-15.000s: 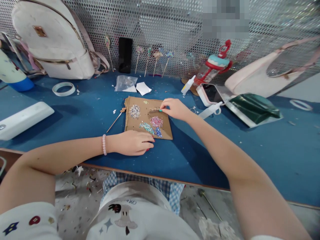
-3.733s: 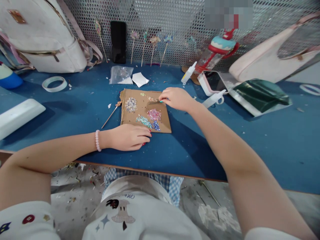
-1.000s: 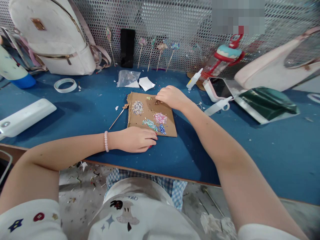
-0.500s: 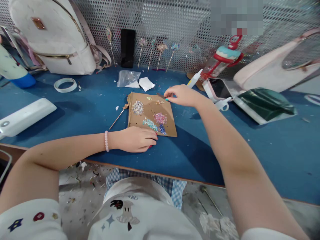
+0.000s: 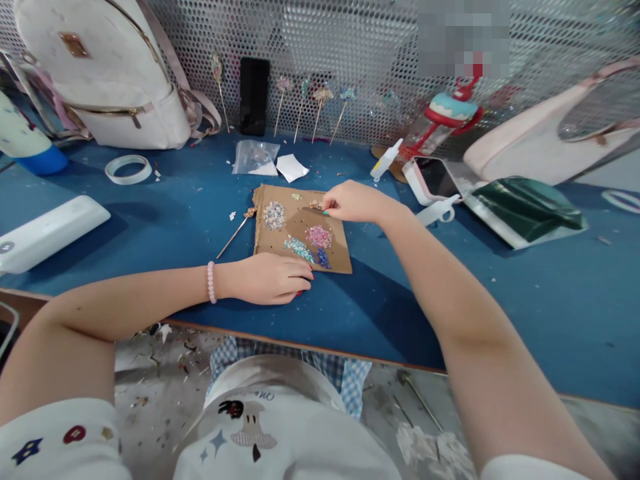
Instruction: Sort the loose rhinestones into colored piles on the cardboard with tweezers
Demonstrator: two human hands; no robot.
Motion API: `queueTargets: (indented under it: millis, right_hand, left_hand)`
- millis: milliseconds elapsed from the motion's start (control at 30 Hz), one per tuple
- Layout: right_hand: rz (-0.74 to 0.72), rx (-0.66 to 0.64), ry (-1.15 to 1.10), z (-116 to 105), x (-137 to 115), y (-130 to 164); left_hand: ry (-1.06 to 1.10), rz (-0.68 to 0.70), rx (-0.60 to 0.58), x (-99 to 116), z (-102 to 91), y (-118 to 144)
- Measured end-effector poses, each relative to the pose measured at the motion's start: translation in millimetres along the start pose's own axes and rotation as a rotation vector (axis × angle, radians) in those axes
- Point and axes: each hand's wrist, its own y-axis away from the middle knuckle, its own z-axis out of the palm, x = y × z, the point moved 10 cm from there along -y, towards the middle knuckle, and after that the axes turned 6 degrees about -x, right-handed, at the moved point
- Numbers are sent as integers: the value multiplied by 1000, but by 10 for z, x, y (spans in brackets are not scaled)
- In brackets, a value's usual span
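A square of brown cardboard (image 5: 300, 223) lies on the blue table with small piles of tiny beads or rhinestones on it. The piles are silvery white (image 5: 275, 215), pink (image 5: 319, 237), turquoise (image 5: 299, 249) and dark blue (image 5: 323, 258). My left hand (image 5: 273, 278) rests loosely at the cardboard's near edge, fingers lying down and holding nothing I can see. Over the far right corner, my right hand (image 5: 345, 202) has thumb and fingers pinched beside a small gold pile (image 5: 315, 205); what they hold is hidden. A stick with a beaded golden top (image 5: 235, 231) leans against the cardboard's left side.
Behind the cardboard are a plastic bag (image 5: 255, 157), white paper (image 5: 292, 168), a glue bottle (image 5: 387, 161) and an upright phone (image 5: 253, 95). A tape roll (image 5: 128, 170) and white device (image 5: 53, 233) lie left; a green pouch (image 5: 530, 210) lies right. Several decorated sticks (image 5: 320, 113) stand along the mesh.
My right hand has moved left and slightly nearer, from the cardboard's far right edge to the gold pile. My left hand has stayed in place.
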Motion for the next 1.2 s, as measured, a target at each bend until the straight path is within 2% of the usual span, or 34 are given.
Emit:
queueTargets:
  millis: [200,500,767,1000,1200]
  right_hand:
    - [81,57,190,-17,-77,-28]
    - [173,73,227,-11,15,-33]
    - [180,88,194,-14,148,-26]
    - [128,146,182,-148,375,82]
    - [45,102,210,-35,434,71]
  left_hand:
    - [2,1,2,-1,-18,-6]
    - [20,-2,12,2,-40,-8]
    - [3,11,17,11,-45,-1]
    - [-7,20,39,14,-52,12]
    - [-10,3,15,-5,-25,12]
